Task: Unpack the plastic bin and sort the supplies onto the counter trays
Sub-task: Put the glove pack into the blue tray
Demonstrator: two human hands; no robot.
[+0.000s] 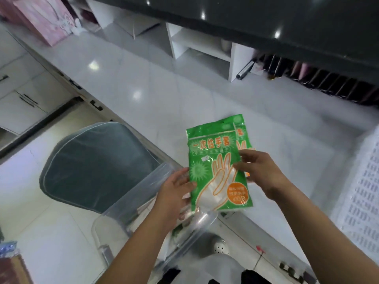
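Note:
A green packet of disposable gloves (213,158) is held up over the white counter (143,83), with a second green packet (243,136) showing behind its right edge. My right hand (260,173) pinches the packets at their right side, thumb on the front. My left hand (176,193) holds the front packet's lower left edge, thumb on the front and fingers behind. A clear plastic bin (131,203) sits below my hands, on a grey chair (96,165); more items lie blurred inside it.
A white perforated tray (363,193) stands at the right edge of the counter. White shelf cubbies (201,50) sit at the back under a dark ledge. A pink gift bag (45,17) stands far left. Cabinet drawers (20,95) are at the left.

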